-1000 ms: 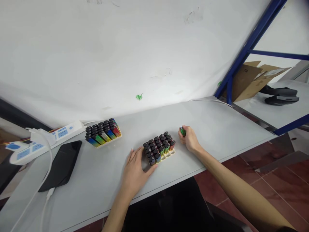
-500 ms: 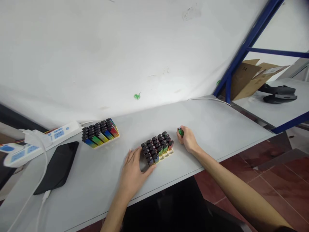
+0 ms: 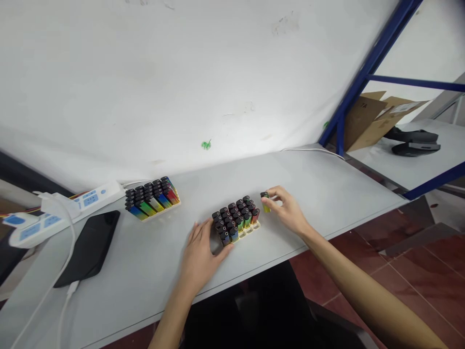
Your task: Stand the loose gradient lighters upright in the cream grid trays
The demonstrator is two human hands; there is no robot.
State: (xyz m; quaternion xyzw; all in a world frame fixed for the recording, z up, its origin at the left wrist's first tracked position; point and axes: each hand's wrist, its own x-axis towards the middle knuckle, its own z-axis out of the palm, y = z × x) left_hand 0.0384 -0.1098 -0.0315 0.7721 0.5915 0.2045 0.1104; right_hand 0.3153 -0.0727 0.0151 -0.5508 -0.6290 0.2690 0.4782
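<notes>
A cream tray (image 3: 255, 227) of upright lighters (image 3: 232, 215) stands on the table in front of me. The lighters have black tops and coloured bodies, and a few slots at the tray's front right edge hold none. My left hand (image 3: 201, 254) grips the tray's left end, thumb at the front corner and fingers along the side. Just right of the tray, my right hand (image 3: 285, 208) pinches a yellow-green lighter (image 3: 266, 206) between thumb and fingers. That lighter is upright, apart from the tray.
A second tray (image 3: 163, 211) packed with lighters is at the back left. Beside it lie a black phone (image 3: 89, 247) with a white cable and a white power strip (image 3: 72, 213). A blue frame (image 3: 341, 131) and a cardboard box (image 3: 368, 121) are at the right.
The lighter in my right hand was mostly hidden in the closed fingers; now it stands upright at the fingertips, slightly nearer the tray. My left hand stays on the tray.
</notes>
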